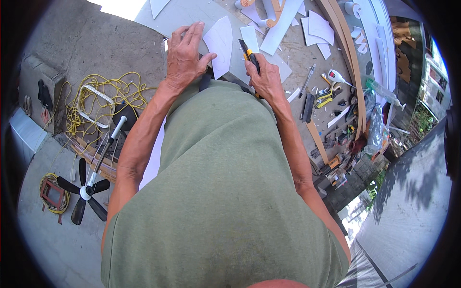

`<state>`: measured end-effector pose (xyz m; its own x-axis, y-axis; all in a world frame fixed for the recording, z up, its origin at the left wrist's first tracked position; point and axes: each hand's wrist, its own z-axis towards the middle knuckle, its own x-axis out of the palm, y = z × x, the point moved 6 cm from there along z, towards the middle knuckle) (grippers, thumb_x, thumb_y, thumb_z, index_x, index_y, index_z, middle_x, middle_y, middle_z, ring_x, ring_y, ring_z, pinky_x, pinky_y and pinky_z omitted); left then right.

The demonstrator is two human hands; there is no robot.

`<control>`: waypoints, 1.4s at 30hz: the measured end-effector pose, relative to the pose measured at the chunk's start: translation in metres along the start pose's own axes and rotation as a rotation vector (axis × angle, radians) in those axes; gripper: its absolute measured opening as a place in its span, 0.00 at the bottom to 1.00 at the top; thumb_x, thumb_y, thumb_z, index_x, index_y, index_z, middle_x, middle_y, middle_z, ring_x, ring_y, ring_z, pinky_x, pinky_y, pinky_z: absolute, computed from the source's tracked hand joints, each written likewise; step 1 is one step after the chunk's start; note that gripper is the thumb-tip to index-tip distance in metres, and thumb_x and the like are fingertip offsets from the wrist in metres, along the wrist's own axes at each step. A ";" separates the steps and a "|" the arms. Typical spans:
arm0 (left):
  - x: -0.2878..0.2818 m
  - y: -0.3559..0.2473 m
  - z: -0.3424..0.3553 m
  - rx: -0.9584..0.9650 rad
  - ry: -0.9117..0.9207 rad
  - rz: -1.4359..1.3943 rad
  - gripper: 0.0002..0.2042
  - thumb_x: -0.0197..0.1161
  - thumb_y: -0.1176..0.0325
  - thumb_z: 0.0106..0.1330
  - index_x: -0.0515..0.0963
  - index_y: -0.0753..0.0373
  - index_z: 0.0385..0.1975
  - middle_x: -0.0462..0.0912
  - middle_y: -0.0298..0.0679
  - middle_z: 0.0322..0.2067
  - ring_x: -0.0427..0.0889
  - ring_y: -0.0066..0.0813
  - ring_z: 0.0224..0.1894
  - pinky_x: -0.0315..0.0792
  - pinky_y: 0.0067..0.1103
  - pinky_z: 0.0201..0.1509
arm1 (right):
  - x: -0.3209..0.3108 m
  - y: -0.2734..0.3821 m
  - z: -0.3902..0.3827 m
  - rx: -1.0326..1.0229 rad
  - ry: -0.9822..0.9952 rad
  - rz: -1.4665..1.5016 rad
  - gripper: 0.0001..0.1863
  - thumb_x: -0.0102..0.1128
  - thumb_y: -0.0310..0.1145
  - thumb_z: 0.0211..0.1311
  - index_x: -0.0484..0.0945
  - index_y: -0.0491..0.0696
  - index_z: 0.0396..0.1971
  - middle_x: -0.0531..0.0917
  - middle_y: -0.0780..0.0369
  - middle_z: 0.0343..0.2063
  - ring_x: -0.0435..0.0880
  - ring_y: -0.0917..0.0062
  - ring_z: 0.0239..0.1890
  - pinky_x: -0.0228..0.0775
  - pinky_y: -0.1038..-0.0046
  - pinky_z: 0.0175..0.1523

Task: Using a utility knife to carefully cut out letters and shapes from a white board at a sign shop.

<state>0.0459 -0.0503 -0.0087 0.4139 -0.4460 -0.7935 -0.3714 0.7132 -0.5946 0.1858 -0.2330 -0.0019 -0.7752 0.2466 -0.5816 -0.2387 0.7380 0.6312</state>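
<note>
My right hand (266, 79) is closed round a black and yellow utility knife (245, 48), its dark tip pointing away from me. Fingers stretched, my left hand (185, 56) rests palm down at the near edge of a grey sheet (168, 17). Between my hands lies a white cut piece (220, 45) with a rounded far edge and faint lines on it; the left fingers are beside it. A smaller white piece (249, 36) is just past the knife, next to a long pale strip (281, 28).
To the right are pliers (325, 102), a pen (308, 79), small tools and a long curved brown strip (354, 62). White offcuts (319, 28) lie at the far right. Left on the floor are tangled yellow cord (86, 108) and a black-bladed fan (85, 193).
</note>
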 end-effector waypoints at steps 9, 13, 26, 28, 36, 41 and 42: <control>0.000 0.024 -0.010 -0.205 -0.022 -0.205 0.14 0.74 0.65 0.61 0.86 0.64 0.43 0.89 0.39 0.29 0.87 0.29 0.27 0.79 0.28 0.35 | 0.007 0.007 0.011 -0.078 0.011 0.033 0.14 0.58 0.38 0.72 0.77 0.41 0.43 0.82 0.47 0.24 0.84 0.53 0.27 0.72 0.57 0.36; 0.001 0.012 -0.019 -0.391 0.115 -0.257 0.16 0.74 0.58 0.60 0.87 0.65 0.38 0.88 0.44 0.25 0.88 0.33 0.27 0.79 0.30 0.33 | 0.010 0.016 0.018 -0.121 0.039 0.017 0.13 0.59 0.38 0.71 0.77 0.41 0.44 0.83 0.49 0.25 0.84 0.55 0.27 0.72 0.58 0.36; 0.054 0.021 -0.045 -0.604 0.560 -0.343 0.24 0.73 0.45 0.55 0.90 0.66 0.30 0.86 0.49 0.21 0.86 0.44 0.26 0.78 0.34 0.36 | 0.021 0.059 0.042 -0.332 0.050 -0.283 0.14 0.59 0.39 0.70 0.76 0.42 0.41 0.83 0.46 0.24 0.85 0.49 0.29 0.74 0.53 0.36; 0.057 0.022 -0.049 -0.609 0.528 -0.471 0.24 0.72 0.45 0.55 0.90 0.65 0.30 0.87 0.47 0.21 0.86 0.40 0.26 0.78 0.33 0.35 | 0.022 0.057 0.041 -0.344 0.046 -0.274 0.14 0.58 0.39 0.70 0.76 0.42 0.41 0.83 0.46 0.23 0.85 0.48 0.29 0.74 0.52 0.36; 0.045 0.011 -0.050 -0.603 0.588 -0.418 0.24 0.73 0.45 0.56 0.90 0.64 0.34 0.89 0.45 0.26 0.86 0.35 0.28 0.77 0.30 0.36 | 0.023 0.044 0.044 -0.293 0.028 -0.164 0.13 0.59 0.37 0.70 0.76 0.42 0.41 0.85 0.48 0.40 0.85 0.52 0.36 0.76 0.55 0.41; 0.055 0.014 -0.058 -0.596 0.556 -0.488 0.22 0.73 0.46 0.55 0.91 0.61 0.35 0.89 0.44 0.27 0.88 0.36 0.31 0.78 0.30 0.40 | 0.021 0.064 0.045 -0.645 -0.017 -0.251 0.12 0.58 0.37 0.71 0.76 0.44 0.45 0.74 0.63 0.65 0.86 0.59 0.45 0.79 0.61 0.46; 0.057 0.016 -0.060 -0.612 0.563 -0.539 0.21 0.73 0.47 0.56 0.91 0.61 0.35 0.89 0.43 0.27 0.87 0.36 0.31 0.78 0.30 0.40 | 0.022 0.064 0.050 -0.641 -0.022 -0.250 0.12 0.58 0.37 0.71 0.76 0.44 0.45 0.74 0.63 0.65 0.86 0.59 0.45 0.79 0.61 0.46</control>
<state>0.0135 -0.0965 -0.0710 0.2574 -0.9337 -0.2488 -0.6805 0.0076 -0.7327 0.1830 -0.1487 0.0005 -0.6413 0.1351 -0.7553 -0.7129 0.2590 0.6516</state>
